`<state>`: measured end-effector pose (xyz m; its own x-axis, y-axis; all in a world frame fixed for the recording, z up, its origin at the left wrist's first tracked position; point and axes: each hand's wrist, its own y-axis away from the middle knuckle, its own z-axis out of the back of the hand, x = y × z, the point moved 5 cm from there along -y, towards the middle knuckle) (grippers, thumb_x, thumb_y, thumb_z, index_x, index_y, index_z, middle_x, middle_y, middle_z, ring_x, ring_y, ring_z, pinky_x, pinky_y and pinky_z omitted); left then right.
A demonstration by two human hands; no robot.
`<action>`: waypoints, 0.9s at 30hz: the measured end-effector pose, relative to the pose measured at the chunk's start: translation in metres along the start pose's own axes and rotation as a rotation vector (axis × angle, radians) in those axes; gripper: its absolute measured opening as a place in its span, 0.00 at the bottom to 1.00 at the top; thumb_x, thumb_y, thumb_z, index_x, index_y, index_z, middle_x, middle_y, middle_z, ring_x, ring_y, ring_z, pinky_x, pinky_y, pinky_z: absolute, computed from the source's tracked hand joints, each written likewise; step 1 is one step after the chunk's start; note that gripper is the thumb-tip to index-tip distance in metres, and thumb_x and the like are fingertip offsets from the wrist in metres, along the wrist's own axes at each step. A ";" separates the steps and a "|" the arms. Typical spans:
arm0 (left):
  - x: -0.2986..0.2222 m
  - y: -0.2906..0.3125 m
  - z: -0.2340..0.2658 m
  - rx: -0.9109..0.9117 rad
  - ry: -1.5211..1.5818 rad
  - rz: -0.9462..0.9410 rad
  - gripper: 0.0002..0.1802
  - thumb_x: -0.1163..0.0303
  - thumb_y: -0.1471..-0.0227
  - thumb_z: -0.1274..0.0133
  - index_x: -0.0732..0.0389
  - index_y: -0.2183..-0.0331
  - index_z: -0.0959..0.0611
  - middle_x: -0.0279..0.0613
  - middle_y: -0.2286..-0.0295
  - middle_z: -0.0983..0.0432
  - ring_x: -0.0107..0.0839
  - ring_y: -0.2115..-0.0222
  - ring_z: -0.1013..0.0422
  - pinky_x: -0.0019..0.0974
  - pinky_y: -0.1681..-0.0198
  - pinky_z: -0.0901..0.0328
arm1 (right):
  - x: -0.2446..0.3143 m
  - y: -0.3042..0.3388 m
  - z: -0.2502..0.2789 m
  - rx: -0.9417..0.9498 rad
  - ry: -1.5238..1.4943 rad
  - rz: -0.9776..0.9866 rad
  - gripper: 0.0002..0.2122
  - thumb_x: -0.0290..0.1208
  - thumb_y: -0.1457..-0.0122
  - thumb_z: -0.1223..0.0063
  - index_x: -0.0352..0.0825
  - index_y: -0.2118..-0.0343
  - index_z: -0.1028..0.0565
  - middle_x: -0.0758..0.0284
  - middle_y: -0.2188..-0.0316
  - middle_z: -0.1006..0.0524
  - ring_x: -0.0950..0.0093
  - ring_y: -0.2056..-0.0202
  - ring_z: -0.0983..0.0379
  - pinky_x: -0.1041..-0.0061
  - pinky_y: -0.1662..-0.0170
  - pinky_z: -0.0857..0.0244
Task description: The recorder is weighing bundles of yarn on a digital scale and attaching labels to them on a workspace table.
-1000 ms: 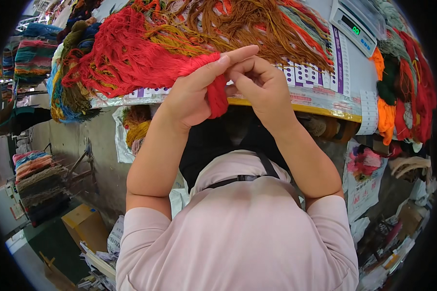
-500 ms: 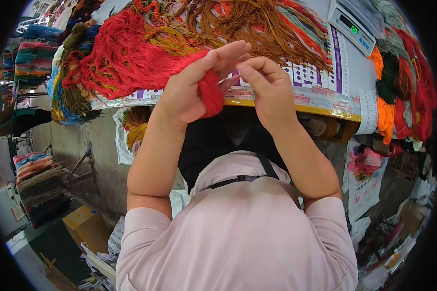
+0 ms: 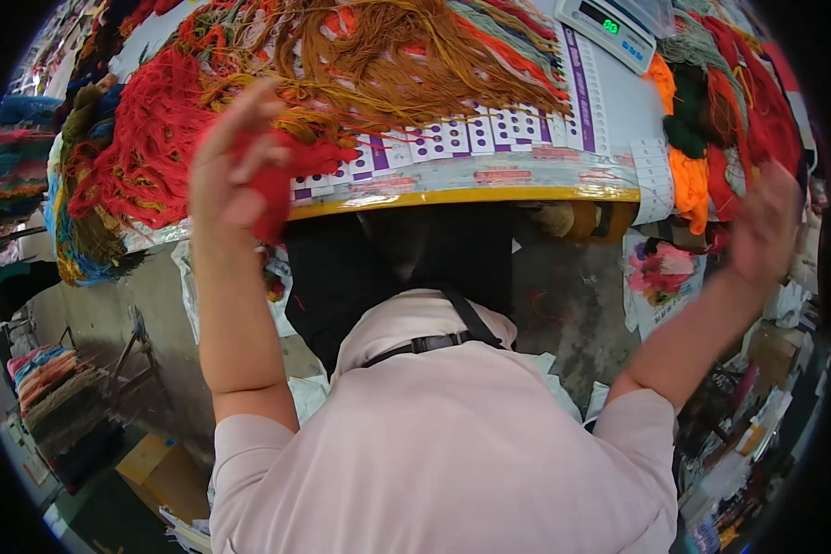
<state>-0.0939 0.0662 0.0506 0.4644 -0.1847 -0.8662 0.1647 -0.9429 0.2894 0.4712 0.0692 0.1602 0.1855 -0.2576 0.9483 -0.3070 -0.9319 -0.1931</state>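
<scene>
The left hand (image 3: pixel 223 180) and right hand (image 3: pixel 764 226) were well apart, their grips too blurred to tell, with the red yarn skein (image 3: pixel 274 192) hanging against the left at the worktop's (image 3: pixel 623 106) near left edge, likely keeping its strands together.

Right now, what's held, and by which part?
Left hand: red yarn, apparently by the end hanging beside the palm; blur hides the exact grip. Right hand: too blurred to tell.

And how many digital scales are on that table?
1: the white scale, on the far right side of the table, near the orange yarn. Others might be hidden under the yarn heap.
</scene>
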 end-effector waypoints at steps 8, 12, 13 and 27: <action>0.126 -0.001 -0.089 0.248 -0.323 0.422 0.19 0.68 0.44 0.52 0.67 0.52 0.26 0.42 0.58 0.25 0.16 0.87 0.44 0.25 0.75 0.35 | -0.251 0.057 -0.211 0.829 0.527 -0.246 0.07 0.25 0.45 0.52 0.31 0.67 0.24 0.71 0.79 0.26 0.83 0.77 0.33 0.81 0.73 0.38; 0.134 -0.009 -0.101 0.211 -0.442 0.373 0.17 0.71 0.46 0.53 0.68 0.54 0.25 0.41 0.65 0.22 0.18 0.87 0.43 0.24 0.80 0.40 | -0.274 0.054 -0.209 0.766 0.389 -0.261 0.06 0.21 0.46 0.54 0.30 0.65 0.30 0.73 0.80 0.29 0.84 0.77 0.36 0.82 0.72 0.41; 0.135 -0.013 -0.102 0.197 -0.470 0.340 0.16 0.72 0.46 0.53 0.68 0.56 0.25 0.39 0.68 0.22 0.18 0.87 0.42 0.23 0.81 0.42 | -0.273 0.054 -0.211 0.771 0.293 -0.273 0.07 0.20 0.46 0.54 0.30 0.63 0.32 0.73 0.80 0.31 0.85 0.77 0.36 0.83 0.71 0.41; 0.158 -0.037 -0.112 0.144 -0.565 0.337 0.07 0.72 0.47 0.51 0.63 0.65 0.24 0.33 0.83 0.30 0.19 0.89 0.43 0.23 0.86 0.48 | -0.272 0.057 -0.214 0.842 0.332 -0.304 0.08 0.17 0.46 0.55 0.31 0.62 0.34 0.76 0.79 0.35 0.87 0.76 0.41 0.86 0.71 0.46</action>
<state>0.0710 0.1028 -0.0514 -0.0629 -0.5547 -0.8296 -0.0456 -0.8288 0.5576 0.2035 0.1408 -0.0545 -0.1671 -0.0095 0.9859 0.5071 -0.8584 0.0777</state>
